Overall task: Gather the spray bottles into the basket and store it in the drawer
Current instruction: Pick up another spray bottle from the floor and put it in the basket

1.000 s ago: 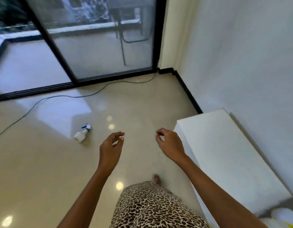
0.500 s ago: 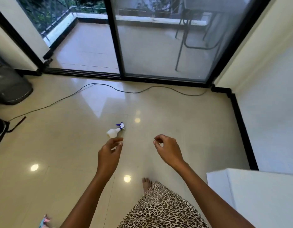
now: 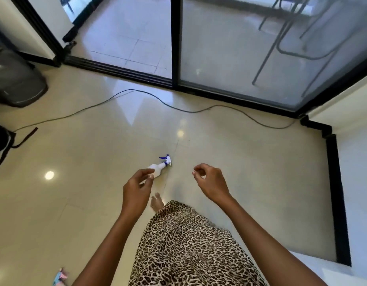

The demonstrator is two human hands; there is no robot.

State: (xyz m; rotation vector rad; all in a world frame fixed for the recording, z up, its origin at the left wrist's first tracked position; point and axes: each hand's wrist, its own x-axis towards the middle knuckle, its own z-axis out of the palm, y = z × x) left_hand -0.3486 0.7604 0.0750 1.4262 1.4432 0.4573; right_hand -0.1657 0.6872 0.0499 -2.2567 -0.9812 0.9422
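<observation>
A white spray bottle (image 3: 159,167) with a blue trigger head lies on its side on the glossy floor ahead of me. My left hand (image 3: 137,188) hovers in the air in front of the bottle's base, fingers loosely curled, holding nothing. My right hand (image 3: 210,182) hangs to the right of the bottle, also loosely curled and empty. A small pink and blue object (image 3: 60,276), possibly another sprayer, shows at the bottom left edge. No basket or drawer is in view.
A black cable (image 3: 178,109) runs across the floor in front of the sliding glass door (image 3: 261,48). A grey bin (image 3: 15,83) stands at the far left, a black strap (image 3: 24,138) beside it. A white cabinet corner (image 3: 331,271) shows at bottom right. My bare foot (image 3: 157,202) is near the bottle.
My view has swung left and moved closer to the spray bottle, which now lies just beyond my left hand. The white cabinet has slid almost out of view. Both hands stay empty.
</observation>
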